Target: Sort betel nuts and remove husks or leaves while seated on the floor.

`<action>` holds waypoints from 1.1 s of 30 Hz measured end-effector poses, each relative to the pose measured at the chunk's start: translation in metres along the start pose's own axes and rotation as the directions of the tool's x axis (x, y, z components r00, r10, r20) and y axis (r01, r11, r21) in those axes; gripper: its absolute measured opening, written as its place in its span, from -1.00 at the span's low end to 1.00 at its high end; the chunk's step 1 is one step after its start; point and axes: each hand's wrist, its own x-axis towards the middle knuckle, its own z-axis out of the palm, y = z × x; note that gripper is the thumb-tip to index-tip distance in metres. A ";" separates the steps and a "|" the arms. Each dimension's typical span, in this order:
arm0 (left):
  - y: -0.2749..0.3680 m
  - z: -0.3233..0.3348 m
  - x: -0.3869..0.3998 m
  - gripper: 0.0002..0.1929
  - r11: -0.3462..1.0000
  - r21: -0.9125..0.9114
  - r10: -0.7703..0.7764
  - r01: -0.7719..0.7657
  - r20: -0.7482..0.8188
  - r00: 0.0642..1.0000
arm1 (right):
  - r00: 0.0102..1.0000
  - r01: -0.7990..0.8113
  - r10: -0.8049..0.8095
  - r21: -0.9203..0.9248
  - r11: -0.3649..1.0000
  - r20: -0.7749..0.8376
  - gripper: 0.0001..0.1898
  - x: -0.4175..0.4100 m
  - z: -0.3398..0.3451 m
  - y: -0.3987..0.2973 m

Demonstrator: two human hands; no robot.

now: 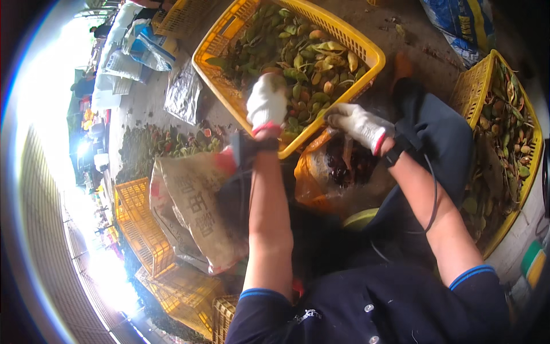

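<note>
A yellow plastic crate (343, 26) holds a heap of green and brownish pods or fruits (300, 64). My left hand (267, 101), in a white knitted glove, reaches over the near left part of the crate onto the heap; its fingers are blurred and hidden from view. At the crate's near right rim is my right hand (354, 122), also gloved, with bent fingers by the edge; whether they hold something cannot be told. Below that rim, between the legs, lies an orange plastic bag (309, 185) with dark round things (343, 165) inside.
A second yellow crate (466, 92) of pods and stems stands at the right. Left of my left arm is a brown woven sack (193, 202) bearing writing. Yellow crates (137, 223), plant debris (180, 142), a silvery sheet (184, 92) and a blue sack (459, 26) lie around.
</note>
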 end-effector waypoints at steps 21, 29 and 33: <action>-0.068 0.094 0.067 -0.61 0.845 0.440 0.196 -0.305 0.275 0.941 | 0.999 0.015 -0.011 0.086 0.996 -0.044 -0.82 0.019 0.020 -0.001; -0.036 0.087 0.045 -0.44 0.913 0.326 0.150 -0.244 0.288 0.946 | 0.988 0.126 -0.134 -0.105 0.987 -0.079 -0.75 0.016 0.012 0.020; -0.066 0.077 0.061 -0.53 0.875 0.344 0.314 -0.341 0.132 0.940 | 0.969 0.223 -0.245 -0.329 0.918 -0.024 -0.69 0.008 0.036 -0.003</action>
